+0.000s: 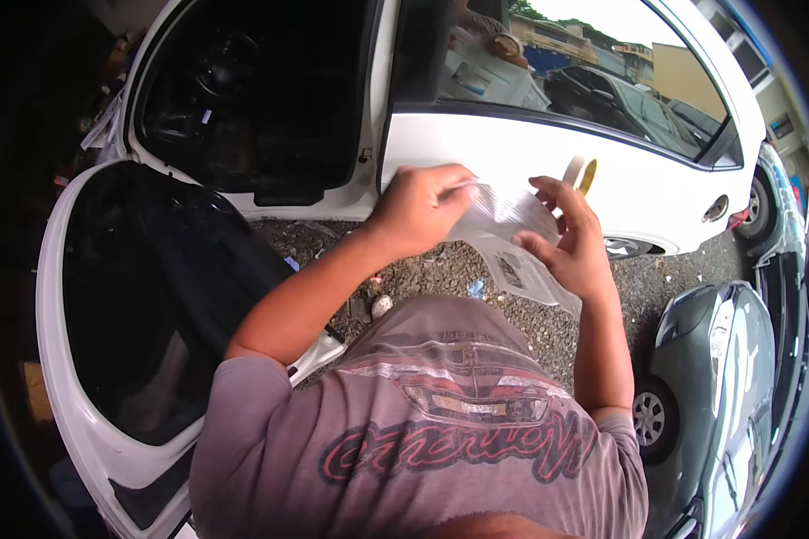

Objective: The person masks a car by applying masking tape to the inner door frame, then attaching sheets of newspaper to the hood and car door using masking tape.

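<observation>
In front of the car's white rear door, both my hands are raised. My left hand (422, 208) is closed, thumb and fingertips pinching the upper corner of a thin, pale printed sheet (517, 265) that looks like newspaper. My right hand (571, 238) curls around the sheet's other side, thumb and index finger apart. A roll of masking tape (587, 177) with a yellow core shows just beyond its fingers and appears held by them; the exact grip is hidden. The sheet hangs down between my hands, its lower part against my right wrist.
The white rear door (476, 144) with its dark window stands before me. At left, the front door (54, 260) is swung wide beside the dark cabin (252, 99). A grey-green car (724, 359) is close at right. Gravel (422, 278) with blue scraps lies below.
</observation>
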### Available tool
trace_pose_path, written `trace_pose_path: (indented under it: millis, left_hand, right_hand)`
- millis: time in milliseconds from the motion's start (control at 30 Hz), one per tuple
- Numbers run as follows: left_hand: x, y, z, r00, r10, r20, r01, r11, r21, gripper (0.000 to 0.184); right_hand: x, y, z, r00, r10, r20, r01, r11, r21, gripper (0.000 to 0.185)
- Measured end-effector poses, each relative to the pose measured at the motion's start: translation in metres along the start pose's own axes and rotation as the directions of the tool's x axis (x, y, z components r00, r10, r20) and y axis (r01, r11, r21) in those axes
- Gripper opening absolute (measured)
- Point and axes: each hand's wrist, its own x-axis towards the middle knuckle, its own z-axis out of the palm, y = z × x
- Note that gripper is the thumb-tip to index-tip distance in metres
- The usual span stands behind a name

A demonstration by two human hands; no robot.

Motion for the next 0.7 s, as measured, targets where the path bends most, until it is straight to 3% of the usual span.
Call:
trace_pose_path:
  millis: [67, 133, 200, 233, 267, 300, 333, 400, 600, 667, 700]
  left_hand:
    - [-0.002, -0.012, -0.028, 0.997, 0.019, -0.073, -0.022, 0.999, -0.043, 0.019]
    - [-0.007, -0.016, -0.062, 0.985, 0.011, -0.170, -0.029, 0.994, -0.106, 0.016]
    - [-0.013, -0.017, -0.099, 0.976, -0.068, -0.208, 0.047, 0.993, -0.104, 0.014]
    - [-0.018, -0.017, -0.125, 0.970, -0.125, -0.207, 0.073, 0.968, -0.241, 0.015]
    - [-0.018, -0.024, -0.127, 0.964, -0.080, -0.253, 0.040, 0.986, -0.162, 0.015]
    - [-0.021, -0.029, -0.137, 0.958, -0.090, -0.273, 0.037, 0.980, -0.194, 0.015]
    - [-0.023, -0.033, -0.148, 0.952, -0.099, -0.288, 0.033, 0.974, -0.224, 0.015]
    - [-0.025, -0.039, -0.161, 0.946, -0.110, -0.306, 0.037, 0.972, -0.234, 0.016]
    - [-0.059, -0.092, -0.214, 0.899, -0.199, -0.390, 0.095, 0.958, -0.269, 0.022]
    - [-0.084, -0.131, -0.229, 0.802, -0.381, -0.460, 0.308, 0.923, -0.229, 0.023]
    - [-0.101, -0.158, -0.234, 0.766, -0.432, -0.476, 0.354, 0.902, -0.248, 0.023]
  right_hand:
    - [-0.018, 0.016, -0.003, 0.988, 0.154, -0.008, -0.152, 0.960, -0.237, 0.054]
    - [-0.037, 0.054, 0.004, 0.976, 0.218, -0.023, -0.215, 0.931, -0.294, 0.046]
    - [-0.060, 0.106, 0.017, 0.936, 0.344, 0.078, -0.271, 0.843, -0.465, 0.029]
    - [-0.071, 0.125, 0.023, 0.907, 0.415, 0.078, -0.370, 0.870, -0.325, 0.024]
    - [-0.076, 0.138, 0.029, 0.876, 0.472, 0.101, -0.450, 0.874, -0.182, 0.022]
    - [-0.078, 0.146, 0.033, 0.849, 0.512, 0.129, -0.492, 0.856, -0.157, 0.021]
    - [-0.081, 0.154, 0.038, 0.849, 0.514, 0.123, -0.496, 0.855, -0.151, 0.021]
    - [-0.084, 0.169, 0.046, 0.924, 0.378, 0.064, -0.349, 0.898, -0.267, 0.022]
    - [-0.061, 0.188, 0.017, 0.952, 0.305, 0.040, -0.279, 0.910, -0.306, 0.021]
    - [-0.034, 0.175, -0.001, 0.918, 0.395, -0.046, -0.393, 0.885, -0.250, 0.021]
    - [-0.019, 0.169, -0.009, 0.936, 0.347, -0.060, -0.352, 0.920, -0.172, 0.021]
